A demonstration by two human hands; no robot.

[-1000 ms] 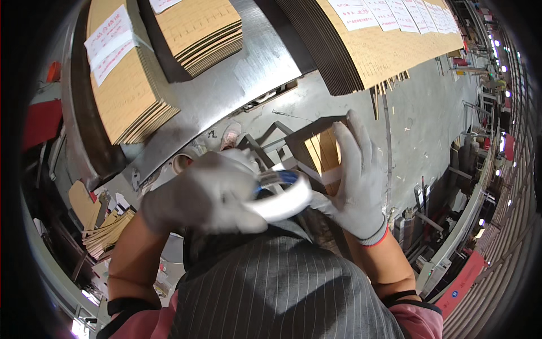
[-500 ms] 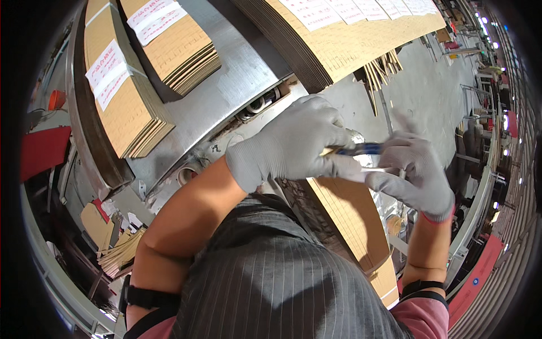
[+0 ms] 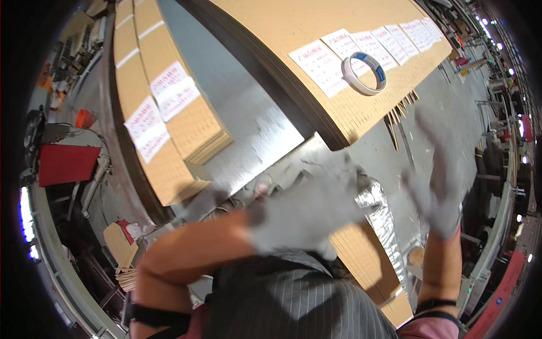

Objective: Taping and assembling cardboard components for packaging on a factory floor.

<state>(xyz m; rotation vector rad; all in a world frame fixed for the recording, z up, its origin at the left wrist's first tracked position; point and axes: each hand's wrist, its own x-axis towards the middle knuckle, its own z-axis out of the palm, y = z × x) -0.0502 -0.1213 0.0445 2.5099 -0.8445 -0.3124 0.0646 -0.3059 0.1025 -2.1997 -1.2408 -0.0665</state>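
My left hand (image 3: 307, 212), in a grey glove, is smeared by motion above a bundle of brown cardboard strips (image 3: 361, 248) by my lap. Its fingers cannot be made out. Off to the right, my gloved right hand (image 3: 440, 183) is raised with its fingers stretched apart, holding nothing visible. A roll of white tape with a blue inner core (image 3: 349, 78) rests on the large cardboard stack (image 3: 293, 25), partly over the row of white paper labels (image 3: 319, 65) with red print.
Two long cardboard bundles (image 3: 197, 127) with labels and white bands lie on the metal table (image 3: 254, 130) at the left. Crinkled silver foil (image 3: 381, 209) runs beside the strips near me. A red panel (image 3: 68, 164) stands at far left.
The tape roll, between my hands earlier, now lies on the labelled stack. My hands have parted: the left moved lower, the right opened. The view has shifted.
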